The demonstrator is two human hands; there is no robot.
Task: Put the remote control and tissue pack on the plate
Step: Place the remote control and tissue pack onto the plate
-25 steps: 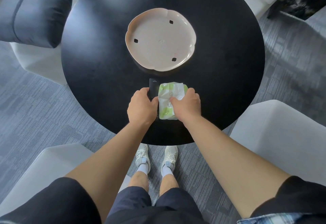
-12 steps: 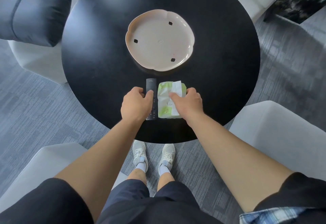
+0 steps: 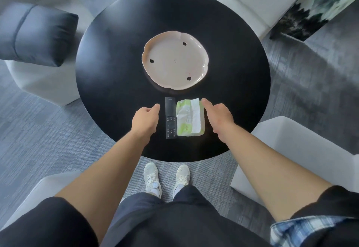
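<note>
A black remote control (image 3: 170, 117) lies flat on the round black table (image 3: 116, 75), pointing away from me. Touching its right side lies a green and white tissue pack (image 3: 190, 119). Beyond both sits a cream scalloped plate (image 3: 175, 60) with nothing on it. My left hand (image 3: 145, 119) hovers just left of the remote, fingers loosely curled, holding nothing. To the right of the tissue pack my right hand (image 3: 218, 115) is spread, one finger near the pack's far right corner, nothing in it.
White seats stand at the left (image 3: 40, 81), far right (image 3: 258, 0), near right (image 3: 299, 155) and near left (image 3: 38, 198) of the table. A dark grey cushion (image 3: 35, 33) rests on the left seat. My feet (image 3: 167, 178) stand on grey carpet at the table's near edge.
Both hands have let go and moved apart: the left off the remote to its left, the right off the tissue pack to its right. Remote and pack lie uncovered on the table.
</note>
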